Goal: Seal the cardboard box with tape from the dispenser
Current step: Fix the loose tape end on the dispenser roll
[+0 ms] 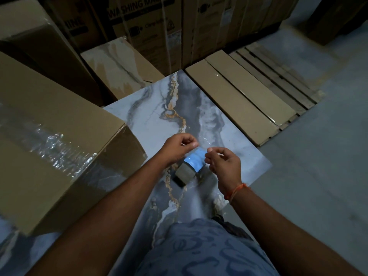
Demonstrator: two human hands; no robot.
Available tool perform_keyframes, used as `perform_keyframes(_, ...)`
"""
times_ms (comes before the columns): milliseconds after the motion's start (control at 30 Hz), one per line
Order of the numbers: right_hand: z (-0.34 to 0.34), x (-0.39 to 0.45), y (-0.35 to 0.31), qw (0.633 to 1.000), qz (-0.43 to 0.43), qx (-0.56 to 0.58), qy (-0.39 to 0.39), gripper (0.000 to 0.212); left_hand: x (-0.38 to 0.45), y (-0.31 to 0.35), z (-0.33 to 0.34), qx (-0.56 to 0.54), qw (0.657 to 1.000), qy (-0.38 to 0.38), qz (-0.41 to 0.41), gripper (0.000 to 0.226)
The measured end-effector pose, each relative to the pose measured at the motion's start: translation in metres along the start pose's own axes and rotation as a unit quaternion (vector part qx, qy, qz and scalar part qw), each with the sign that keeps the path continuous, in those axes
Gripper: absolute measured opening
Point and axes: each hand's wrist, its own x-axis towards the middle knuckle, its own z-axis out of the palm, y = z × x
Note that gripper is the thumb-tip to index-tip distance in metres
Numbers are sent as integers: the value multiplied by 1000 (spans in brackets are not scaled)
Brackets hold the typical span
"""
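Note:
A large brown cardboard box stands at the left, with a crinkled band of clear tape across its top. In the middle, both hands pinch a short strip of clear tape stretched between them. My left hand holds its left end between thumb and forefinger. My right hand holds the right end. Below the strip hangs the tape roll, grey-brown, partly hidden by my hands. I cannot make out a dispenser body.
A marble-patterned slab lies on the grey floor under my hands. Flat cardboard packs and a wooden pallet lie to the right. Tall appliance cartons stand at the back. My patterned shorts fill the bottom.

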Motion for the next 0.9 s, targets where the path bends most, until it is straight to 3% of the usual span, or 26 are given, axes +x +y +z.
perform_keyframes(400,6,1,8,999,28,39,9,11,-5,12,2,25,999,4,-25,6)
perform_keyframes(600,9,2,13,999,22,31,26,10,-8,20,10,-50,991,70,-103,18)
perform_keyframes(733,9,2,16,998,23,41,30,10,-9,23,9,-102,981,66,-153,27)
perform_keyframes(900,12,0,18,998,32,47,40,16,-6,25,12,-126,967,86,-203,15)
